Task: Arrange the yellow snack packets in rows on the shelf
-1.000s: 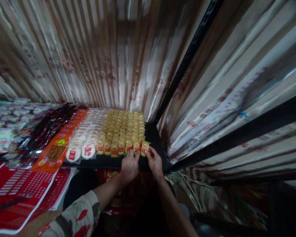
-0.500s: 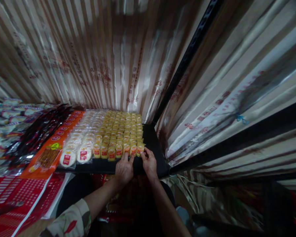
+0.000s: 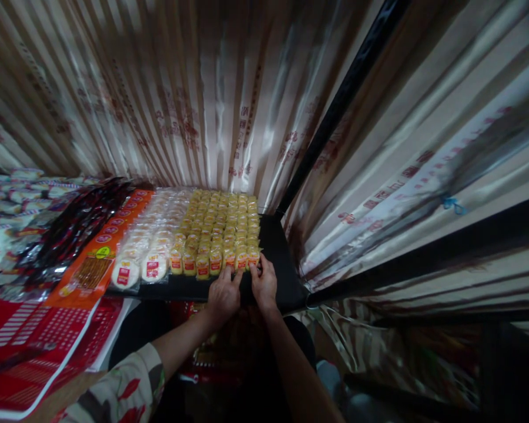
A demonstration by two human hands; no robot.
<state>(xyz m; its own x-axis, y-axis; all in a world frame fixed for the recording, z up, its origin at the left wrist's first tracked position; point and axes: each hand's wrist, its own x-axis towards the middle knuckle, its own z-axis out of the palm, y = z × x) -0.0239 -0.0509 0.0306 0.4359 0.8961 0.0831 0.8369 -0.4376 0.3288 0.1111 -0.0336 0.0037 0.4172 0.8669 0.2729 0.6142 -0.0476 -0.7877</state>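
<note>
Small yellow-wrapped snack packets (image 3: 223,226) with red labels stand in tight rows on a black shelf (image 3: 278,252). My left hand (image 3: 224,296) is at their front edge, its thumb and forefinger stretched out and touching the lower front of the packets. At the right front corner, my right hand (image 3: 264,286) has its thumb and fingers around the edge of the corner packet (image 3: 253,257). Its other fingers are partly hidden. Left of the yellow rows lie round white crackers (image 3: 155,268) in clear wrappers, also in rows.
Further left are an orange snack bag (image 3: 88,273), dark shiny packs (image 3: 77,235) and white-blue packets (image 3: 9,202). A red basket (image 3: 30,341) stands at the lower left. Striped curtain sheeting (image 3: 229,88) hangs behind, with a black post (image 3: 330,123) at the shelf's right corner.
The view has shifted slightly, so the shelf sits a little higher in the picture. Both hands stay at the front packets, with only small finger movements. The packets keep their rows.
</note>
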